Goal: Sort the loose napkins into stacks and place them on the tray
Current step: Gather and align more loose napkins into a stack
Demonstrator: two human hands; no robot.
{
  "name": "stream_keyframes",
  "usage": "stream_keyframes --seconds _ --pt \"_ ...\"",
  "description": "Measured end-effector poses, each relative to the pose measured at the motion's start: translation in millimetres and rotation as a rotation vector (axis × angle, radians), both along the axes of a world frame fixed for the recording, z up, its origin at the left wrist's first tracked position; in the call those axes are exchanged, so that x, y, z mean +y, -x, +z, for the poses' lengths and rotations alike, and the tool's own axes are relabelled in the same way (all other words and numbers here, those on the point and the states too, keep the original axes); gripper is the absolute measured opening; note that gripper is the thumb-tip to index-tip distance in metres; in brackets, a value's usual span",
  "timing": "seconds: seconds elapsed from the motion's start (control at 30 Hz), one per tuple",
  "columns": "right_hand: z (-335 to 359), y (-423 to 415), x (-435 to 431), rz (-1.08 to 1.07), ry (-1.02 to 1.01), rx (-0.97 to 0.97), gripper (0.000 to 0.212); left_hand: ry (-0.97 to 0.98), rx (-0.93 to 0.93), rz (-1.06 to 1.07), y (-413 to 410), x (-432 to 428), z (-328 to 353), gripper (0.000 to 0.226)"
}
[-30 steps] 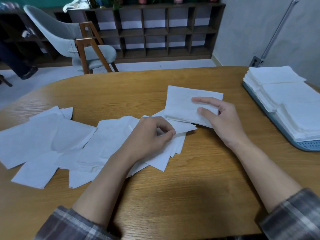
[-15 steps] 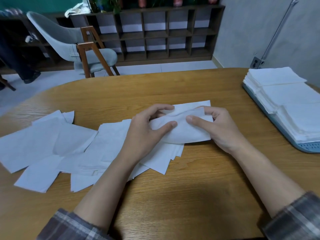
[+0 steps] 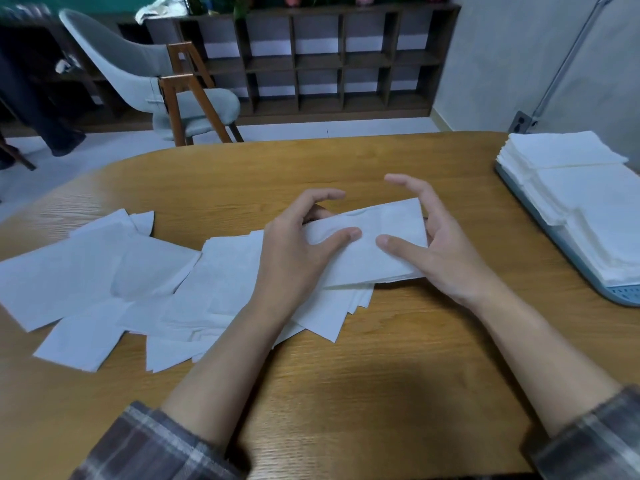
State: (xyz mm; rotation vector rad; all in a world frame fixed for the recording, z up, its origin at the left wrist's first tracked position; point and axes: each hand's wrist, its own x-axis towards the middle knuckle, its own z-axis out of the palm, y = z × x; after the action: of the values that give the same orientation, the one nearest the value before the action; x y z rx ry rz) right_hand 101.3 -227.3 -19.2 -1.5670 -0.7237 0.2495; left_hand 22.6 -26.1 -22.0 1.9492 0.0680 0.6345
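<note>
At frame centre a stack (image 3: 374,251) of napkins is held over the table (image 3: 346,393), pinched at one end by the left hand (image 3: 294,244) and cupped, thumb on top, by the right hand (image 3: 446,251); loose napkins (image 3: 104,271) are spread at left, a tray (image 3: 623,296) at the right edge.

Dim, cool, even indoor light comes from above, with no hard glare. A broad soft shadow lies on the table (image 3: 346,161) at the middle of its near edge. A thinner shadow sits under the napkin stack (image 3: 367,261). A pale sheen shows near the table's far left edge. The napkin piles (image 3: 588,202) on the tray (image 3: 620,294) look almost washed out. The wide lens bows the table's far edge and tilts the wall conduit (image 3: 568,57). The loose napkins (image 3: 86,271) at the left edge are soft, and the picture's top left corner is smeared.
</note>
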Motion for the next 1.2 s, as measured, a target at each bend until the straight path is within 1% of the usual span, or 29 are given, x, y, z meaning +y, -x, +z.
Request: stream_keyframes --seconds 0.07,0.1,0.17,0.2,0.23,0.3,0.33,0.37,0.4,0.43,0.47,0.53,0.6,0.63,0.7,0.83,0.87,0.97,1.03,1.07,1.17,1.2 --pt "1.3 -2.4 -1.4 0.016 -0.112 0.073 0.072 -0.024 0.013 0.025 0.3 -0.2 2.2 0.047" --pt "2.2 -3.5 -2.4 0.020 -0.177 0.130 0.073 0.022 0.057 0.005 0.5 0.1 4.4 0.049" --pt "3.0 -5.6 -4.4 -0.006 -0.229 0.178 0.073 0.251 0.150 -0.103 1.8 -0.8 10.5 0.048" --pt "2.8 -6.7 -5.0 -0.036 -0.209 0.162 0.071 0.327 0.166 -0.135 2.6 -0.7 11.5 0.047" --pt "1.5 -8.4 -5.4 -0.061 -0.182 0.137 0.068 0.335 0.152 -0.123 2.6 0.1 11.0 0.046" --pt "-1.1 -10.8 -6.0 -0.057 -0.150 0.102 0.054 0.277 0.108 -0.048 1.9 0.6 9.1 0.048" --pt "-2.1 -11.8 -6.4 -0.047 -0.119 0.070 0.043 0.250 0.093 -0.012 0.6 0.2 7.0 0.049" --pt "-3.0 -12.9 -6.1 -0.051 -0.072 0.022 0.032 0.237 0.081 0.006 -0.5 -0.2 5.5 0.051" --pt "-4.2 -13.1 -5.6 -0.075 -0.019 -0.026 0.026 0.224 0.070 0.015 -1.4 0.3 4.3 0.053" --pt "-5.8 -13.6 -5.1 -0.122 0.026 -0.061 0.024 0.194 0.060 0.010 -2.3 1.2 2.9 0.056" --pt "-6.8 -14.4 -4.9 -0.191 0.060 -0.090 0.025 0.120 0.060 0.001 -2.8 2.9 1.0 0.060" --pt "-8.0 -18.0 -5.2 -0.361 0.094 -0.136 0.029 -0.145 0.124 -0.030 -4.8 9.0 -7.6 0.066" --pt "-9.9 -23.5 -7.1 -0.482 0.104 -0.135 0.031 -0.409 0.258 -0.061 -5.1 11.6 -15.8 0.059" --pt "-11.1 -26.0 -8.0 -0.506 0.106 -0.129 0.032 -0.476 0.300 -0.073 -4.8 11.8 -18.4 0.052" --pt "-13.0 -27.4 -8.1 -0.516 0.124 -0.130 0.032 -0.518 0.305 -0.070 -5.0 12.6 -20.8 0.036" --pt "-14.3 -26.4 -6.9 -0.511 0.149 -0.141 0.031 -0.589 0.246 -0.020 -7.3 12.3 -20.4 0.007" --pt "-14.1 -26.3 -6.9 -0.507 0.152 -0.141 0.031 -0.606 0.231 -0.006 -6.5 10.9 -20.2 0.003" --pt "-14.4 -27.5 -7.9 -0.493 0.172 -0.155 0.031 -0.646 0.195 0.019 -5.8 7.6 -20.0 0.006" --pt "-14.3 -26.8 -8.0 -0.480 0.183 -0.166 0.032 -0.638 0.160 -0.021 -5.4 7.1 -18.9 0.005" --pt "-13.7 -26.9 -8.4 -0.469 0.189 -0.175 0.032 -0.603 0.136 -0.061 -4.7 6.6 -17.3 0.004" --pt "-7.2 -24.8 -11.5 -0.377 0.175 -0.207 0.026 -0.366 0.101 -0.161 1.5 3.0 -6.1 0.006" --pt "-5.2 -23.0 -13.5 -0.322 0.186 -0.225 0.030 -0.279 0.099 -0.173 2.7 2.5 -2.3 0.008"
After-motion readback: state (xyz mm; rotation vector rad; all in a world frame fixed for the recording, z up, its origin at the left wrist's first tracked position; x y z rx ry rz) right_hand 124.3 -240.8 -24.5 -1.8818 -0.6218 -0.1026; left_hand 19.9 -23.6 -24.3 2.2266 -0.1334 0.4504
